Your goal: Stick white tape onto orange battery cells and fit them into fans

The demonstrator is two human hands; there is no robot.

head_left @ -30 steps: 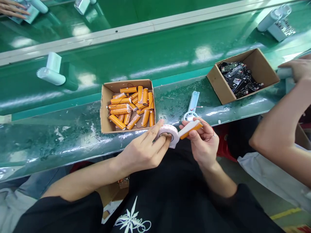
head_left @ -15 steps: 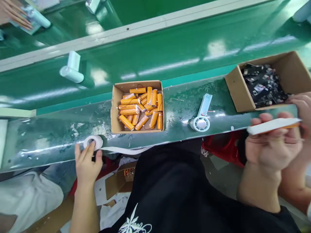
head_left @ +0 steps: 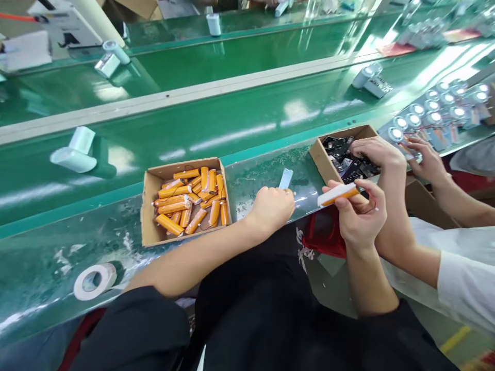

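My left hand [head_left: 273, 210] is closed over the light blue fan body [head_left: 286, 178], whose handle end sticks out beyond the fingers; the round fan head is hidden. In my right hand [head_left: 361, 211] is an orange battery [head_left: 348, 191] with a white strip along its side, pinched between thumb and fingers. The open cardboard box of orange batteries [head_left: 176, 207] stands left of my left hand. A roll of white tape [head_left: 89, 282] lies at the lower left of the bench.
A co-worker's hand [head_left: 381, 152] reaches into the box of black parts [head_left: 323, 159] just beyond my right hand. Another person's hand [head_left: 427, 159] is near several lit fans [head_left: 413, 120]. A pale blue device [head_left: 75, 152] lies on the green belt.
My left hand has left the tape roll and moved right onto the fan. My right hand still holds the battery. The view has shifted right, and a co-worker's hand is now in the parts box.
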